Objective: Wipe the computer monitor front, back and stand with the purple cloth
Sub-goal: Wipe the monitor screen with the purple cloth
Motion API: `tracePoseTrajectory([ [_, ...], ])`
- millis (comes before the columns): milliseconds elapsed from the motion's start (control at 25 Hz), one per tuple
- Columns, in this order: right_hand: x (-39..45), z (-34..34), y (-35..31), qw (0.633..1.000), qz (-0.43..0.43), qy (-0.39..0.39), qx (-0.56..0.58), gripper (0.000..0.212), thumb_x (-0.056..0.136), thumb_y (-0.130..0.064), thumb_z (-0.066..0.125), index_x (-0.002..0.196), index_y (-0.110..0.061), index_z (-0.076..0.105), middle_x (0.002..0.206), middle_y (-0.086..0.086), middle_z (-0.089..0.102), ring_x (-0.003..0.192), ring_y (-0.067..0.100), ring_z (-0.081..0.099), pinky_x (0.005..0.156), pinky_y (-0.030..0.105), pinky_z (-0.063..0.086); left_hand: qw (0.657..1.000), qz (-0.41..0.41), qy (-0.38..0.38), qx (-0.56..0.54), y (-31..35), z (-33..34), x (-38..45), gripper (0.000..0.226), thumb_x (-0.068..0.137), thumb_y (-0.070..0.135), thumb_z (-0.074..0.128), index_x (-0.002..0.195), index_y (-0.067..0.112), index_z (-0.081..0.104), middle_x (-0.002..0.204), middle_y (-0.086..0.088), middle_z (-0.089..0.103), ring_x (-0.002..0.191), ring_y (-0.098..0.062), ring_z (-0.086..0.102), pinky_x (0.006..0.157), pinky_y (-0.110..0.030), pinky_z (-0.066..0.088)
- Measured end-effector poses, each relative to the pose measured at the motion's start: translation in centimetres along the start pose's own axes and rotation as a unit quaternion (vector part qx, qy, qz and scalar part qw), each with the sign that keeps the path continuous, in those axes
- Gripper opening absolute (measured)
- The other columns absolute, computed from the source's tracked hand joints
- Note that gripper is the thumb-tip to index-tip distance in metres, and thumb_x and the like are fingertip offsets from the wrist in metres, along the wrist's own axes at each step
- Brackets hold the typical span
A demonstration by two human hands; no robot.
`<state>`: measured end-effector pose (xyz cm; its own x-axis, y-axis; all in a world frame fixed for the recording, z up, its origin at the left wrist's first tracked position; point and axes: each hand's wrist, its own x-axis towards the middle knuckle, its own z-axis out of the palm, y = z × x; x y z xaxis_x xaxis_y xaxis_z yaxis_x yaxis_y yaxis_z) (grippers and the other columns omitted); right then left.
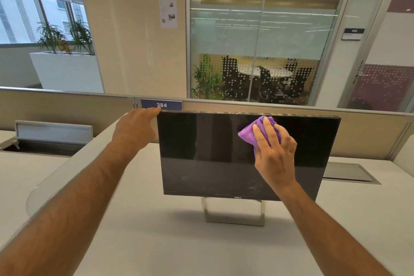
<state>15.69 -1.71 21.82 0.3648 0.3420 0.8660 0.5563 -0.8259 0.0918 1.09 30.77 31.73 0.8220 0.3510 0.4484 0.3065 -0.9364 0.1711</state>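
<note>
One monitor [235, 154], dark screen off, stands on the pale worktop [156, 242] near its far edge, in front of a beige partition [67, 103]. Back of monitor not visible from here. Stand [234, 214] only partly seen: upper part hidden behind the screen's bottom edge, metal loop base rests on the worktop. Small logo on the lower bezel, blurred.

One purple cloth [251, 133], bunched, pressed against the upper middle of the screen by the right hand [274, 152]. Fingers spread flat over the cloth; the hand covers most of it, so only the left and top folds show. Right forearm crosses the monitor's lower right corner and hides it.

Left hand [136, 127] holds the monitor's top left corner: index finger lies along the top edge, thumb at the side edge. Remaining fingers look curled, cannot tell whether they reach behind the panel.

Two hands, two bare forearms, both cut off at the frame's bottom.

Around: one blue tag [161, 105] reading 384 on the partition, its lower left touched over by the left fingertip. One cable hatch [349, 172] flush in the worktop right of the monitor, partly hidden by the screen. Another hatch [53, 132] with lid raised on the neighbouring desk at left. Behind: glass-walled meeting room [257, 51] with dotted film, chairs inside hard to count; white planter [65, 69] with two plants at left; paper notice [168, 13] on the pillar, unreadable.
</note>
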Motion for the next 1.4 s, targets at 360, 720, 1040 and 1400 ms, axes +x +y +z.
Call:
tracePoseTrajectory([
  [360,-0.3,-1.6,4.0,0.995,0.096,0.034,0.015,0.070,0.078,-0.011,0.076,0.142,-0.010,0.048,0.149,0.016,0.043,0.127,0.037,0.043,0.095,0.049,0.044,1.000,-0.001,0.003,0.000,0.0,0.0,-0.1,0.065,0.090,0.004,0.062,0.149,0.022,0.040,0.146,-0.008,0.050,0.127,-0.035,0.053,0.102,-0.046,0.046],
  [720,-3.1,-0.8,3.7,0.989,0.078,0.064,0.111,0.064,0.081,-0.013,0.075,0.140,-0.009,0.051,0.149,0.016,0.044,0.128,0.037,0.044,0.099,0.048,0.044,1.000,0.002,0.003,0.007,0.0,0.0,-0.3,0.063,0.091,0.003,0.059,0.148,0.022,0.040,0.143,-0.009,0.052,0.124,-0.036,0.055,0.102,-0.046,0.047],
  [1040,-1.2,3.0,-8.7,0.950,-0.295,-0.097,0.041,0.073,0.071,-0.022,0.085,0.136,-0.017,0.052,0.147,0.011,0.047,0.131,0.035,0.044,0.104,0.049,0.041,1.000,0.002,0.002,0.003,-0.1,-0.1,-0.3,0.062,0.091,0.006,0.060,0.148,0.022,0.041,0.142,-0.007,0.054,0.122,-0.033,0.056,0.100,-0.043,0.047],
  [1400,-0.6,4.4,-14.8,0.817,-0.537,-0.204,-0.056,0.069,0.077,-0.023,0.081,0.138,-0.017,0.048,0.150,0.012,0.042,0.136,0.037,0.039,0.107,0.052,0.039,1.000,0.018,0.011,0.004,-0.6,0.3,0.0,0.064,0.089,0.010,0.064,0.147,0.022,0.041,0.141,-0.006,0.055,0.123,-0.032,0.056,0.102,-0.043,0.048],
])
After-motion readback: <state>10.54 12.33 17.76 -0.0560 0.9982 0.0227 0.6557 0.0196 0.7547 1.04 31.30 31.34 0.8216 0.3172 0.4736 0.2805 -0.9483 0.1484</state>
